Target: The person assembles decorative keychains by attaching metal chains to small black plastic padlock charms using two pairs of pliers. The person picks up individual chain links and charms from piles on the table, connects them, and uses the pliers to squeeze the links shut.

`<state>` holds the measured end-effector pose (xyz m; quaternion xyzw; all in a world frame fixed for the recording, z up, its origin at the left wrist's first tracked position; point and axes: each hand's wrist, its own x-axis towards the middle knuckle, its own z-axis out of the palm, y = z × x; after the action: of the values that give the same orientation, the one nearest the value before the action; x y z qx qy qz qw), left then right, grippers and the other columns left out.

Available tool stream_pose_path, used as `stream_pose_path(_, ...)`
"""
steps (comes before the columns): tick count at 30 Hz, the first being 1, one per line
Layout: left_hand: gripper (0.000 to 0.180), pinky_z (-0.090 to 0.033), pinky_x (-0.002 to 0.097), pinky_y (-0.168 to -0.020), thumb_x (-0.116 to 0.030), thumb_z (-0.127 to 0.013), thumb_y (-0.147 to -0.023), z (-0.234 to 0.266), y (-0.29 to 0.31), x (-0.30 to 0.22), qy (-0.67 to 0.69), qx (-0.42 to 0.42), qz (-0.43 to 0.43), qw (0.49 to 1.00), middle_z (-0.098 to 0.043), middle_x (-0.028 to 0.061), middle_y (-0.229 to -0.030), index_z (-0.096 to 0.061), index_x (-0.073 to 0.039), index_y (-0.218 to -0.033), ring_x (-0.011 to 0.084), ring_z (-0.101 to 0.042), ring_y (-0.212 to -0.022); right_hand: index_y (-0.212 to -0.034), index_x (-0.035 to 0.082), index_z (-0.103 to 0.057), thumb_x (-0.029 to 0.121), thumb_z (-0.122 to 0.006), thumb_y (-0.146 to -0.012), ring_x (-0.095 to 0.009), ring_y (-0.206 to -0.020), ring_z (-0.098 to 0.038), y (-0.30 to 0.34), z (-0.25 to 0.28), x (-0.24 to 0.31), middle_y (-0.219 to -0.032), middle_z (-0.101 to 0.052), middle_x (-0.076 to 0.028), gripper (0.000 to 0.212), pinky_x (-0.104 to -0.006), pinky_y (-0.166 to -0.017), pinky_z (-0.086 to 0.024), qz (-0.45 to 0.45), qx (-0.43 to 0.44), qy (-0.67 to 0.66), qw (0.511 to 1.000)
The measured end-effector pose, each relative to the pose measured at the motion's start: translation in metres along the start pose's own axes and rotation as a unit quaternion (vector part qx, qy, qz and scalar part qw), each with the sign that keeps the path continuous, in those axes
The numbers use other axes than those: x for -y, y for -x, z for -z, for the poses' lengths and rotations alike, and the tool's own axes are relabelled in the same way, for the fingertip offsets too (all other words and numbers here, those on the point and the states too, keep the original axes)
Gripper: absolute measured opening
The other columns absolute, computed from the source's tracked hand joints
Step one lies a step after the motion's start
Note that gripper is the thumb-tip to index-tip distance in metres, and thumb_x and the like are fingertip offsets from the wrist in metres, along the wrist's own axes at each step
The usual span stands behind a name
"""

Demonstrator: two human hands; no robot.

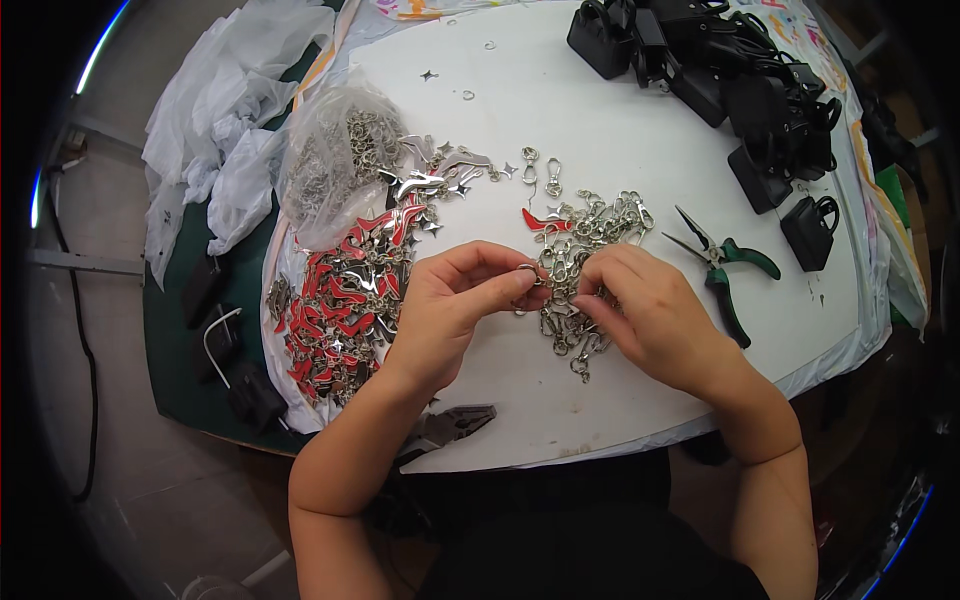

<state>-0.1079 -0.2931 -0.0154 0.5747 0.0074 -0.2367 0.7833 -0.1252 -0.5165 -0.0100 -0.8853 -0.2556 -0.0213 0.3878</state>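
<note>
My left hand (460, 310) is closed, thumb and index finger pinching a small silver metal ring (533, 268). Just right of it, my right hand (648, 312) has its fingers curled down over a pile of silver swivel clasps (570, 333); whatever its fingertips grip is hidden. A red high-heel shoe charm (545, 222) lies at the pile's far edge. Beyond it are two loose swivel clasps (554, 177). Left of my left hand spreads a heap of red and silver shoe charms (335, 318), with small star charms mixed in.
Green-handled needle-nose pliers (722, 262) lie open to the right. Dark pliers (455, 428) rest at the near edge, beside my left forearm. A clear bag of metal rings (335, 150) stands far left. Several small black cases (700, 85) are piled far right on the white board (500, 80).
</note>
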Motion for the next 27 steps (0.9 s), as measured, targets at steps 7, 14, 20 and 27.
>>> stream_pose_path(7,0.013,-0.055,0.0318,-0.082,-0.005,-0.067,-0.091,-0.002,0.001,-0.002,0.024,0.036,0.006,0.999,-0.072,0.0118,-0.095,-0.068,0.003,-0.102,0.0180,-0.070,-0.088,-0.095,-0.005,-0.066,0.002,-0.067,-0.090,-0.011,-0.076,-0.070,0.002,0.018,0.006,-0.089,-0.073,-0.009,0.009,-0.0230,-0.068,-0.055,-0.232,0.083,-0.324,0.913)
stream_pose_path(14,0.013,-0.056,0.0320,-0.084,-0.004,-0.067,-0.092,-0.005,0.002,-0.002,0.014,0.054,-0.007,0.998,-0.071,0.0118,-0.094,-0.067,0.004,-0.102,0.0180,-0.069,-0.089,-0.102,-0.004,-0.069,0.003,-0.065,-0.093,-0.011,-0.077,-0.068,0.000,0.011,0.002,-0.092,-0.071,-0.009,0.012,-0.0232,-0.069,-0.055,-0.249,0.036,-0.507,0.824)
stream_pose_path(20,0.014,-0.056,0.0318,-0.085,-0.003,-0.067,-0.092,-0.004,0.003,-0.002,0.018,0.063,-0.005,0.998,-0.071,0.0126,-0.096,-0.068,0.004,-0.103,0.0181,-0.069,-0.090,-0.103,-0.004,-0.069,0.004,-0.065,-0.093,-0.009,-0.068,-0.063,0.001,0.006,0.006,-0.087,-0.070,-0.008,0.014,-0.0230,-0.064,-0.054,-0.234,0.041,-0.504,0.830)
stream_pose_path(27,0.014,-0.056,0.0358,-0.083,0.004,-0.066,-0.087,-0.005,0.005,-0.002,-0.004,0.072,-0.027,0.997,-0.070,0.0168,-0.100,-0.068,0.005,-0.100,0.0225,-0.069,-0.089,-0.101,-0.003,-0.067,0.003,-0.065,-0.093,-0.010,-0.069,-0.064,-0.001,0.003,0.006,-0.086,-0.070,-0.009,0.011,-0.0247,-0.063,-0.056,-0.223,0.028,-0.516,0.826)
